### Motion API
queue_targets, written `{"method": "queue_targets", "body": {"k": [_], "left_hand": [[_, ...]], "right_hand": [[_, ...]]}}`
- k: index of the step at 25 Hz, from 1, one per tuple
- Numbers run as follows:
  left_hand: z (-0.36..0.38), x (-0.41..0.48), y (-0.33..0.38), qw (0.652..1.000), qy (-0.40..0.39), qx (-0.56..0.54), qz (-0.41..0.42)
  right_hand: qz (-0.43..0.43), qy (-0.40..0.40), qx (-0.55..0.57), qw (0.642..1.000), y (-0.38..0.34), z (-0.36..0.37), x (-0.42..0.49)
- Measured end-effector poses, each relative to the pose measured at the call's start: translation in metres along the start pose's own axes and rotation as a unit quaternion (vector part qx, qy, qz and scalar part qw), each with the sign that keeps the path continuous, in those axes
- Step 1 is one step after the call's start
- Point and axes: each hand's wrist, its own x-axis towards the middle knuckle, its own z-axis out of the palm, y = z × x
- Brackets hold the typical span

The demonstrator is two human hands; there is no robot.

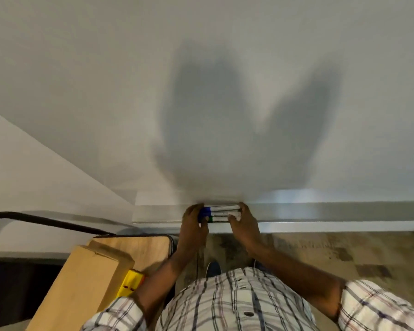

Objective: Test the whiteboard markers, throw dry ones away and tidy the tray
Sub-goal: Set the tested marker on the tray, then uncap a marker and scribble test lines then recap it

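Three whiteboard markers (221,213) lie side by side along the marker tray (320,212) under the whiteboard (201,80). Two have blue caps and the nearest one a green cap, all caps pointing left. My left hand (193,223) curls round the capped ends, fingers behind and thumb in front. My right hand (245,222) grips the white barrel ends the same way. The bundle is squeezed together between both hands, resting on or just over the tray; which one I cannot tell.
A wooden table (139,247) with a cardboard box (86,283) and a yellow object (129,283) stands at the lower left. A black cable (46,220) runs along the wall. Patterned carpet (320,254) lies below the tray.
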Motion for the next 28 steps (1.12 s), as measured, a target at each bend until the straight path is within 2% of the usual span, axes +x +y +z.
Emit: {"method": "queue_targets", "body": {"k": [4,10,17,21,23,28], "left_hand": [[0.003,0.001,-0.002,1.0,-0.017,0.013,0.023],[0.006,-0.001,0.002,1.0,-0.001,0.014,-0.009],[0.0,-0.017,0.011,1.0,-0.005,0.006,0.01],[0.005,-0.039,0.021,0.99,-0.062,0.091,0.086],[0.013,-0.049,0.03,0.976,-0.106,0.133,0.133],[0.042,-0.061,0.067,0.94,-0.155,0.191,0.236]], "right_hand": [[-0.008,0.012,-0.013,1.0,0.004,-0.001,0.0],[-0.029,0.03,-0.016,0.999,0.015,0.002,-0.005],[-0.074,0.071,-0.027,0.994,0.03,0.005,-0.012],[-0.104,0.109,-0.082,0.985,0.052,-0.004,-0.017],[-0.102,0.125,-0.121,0.979,0.061,-0.016,-0.022],[-0.13,0.192,-0.223,0.947,0.09,-0.064,-0.038]]}}
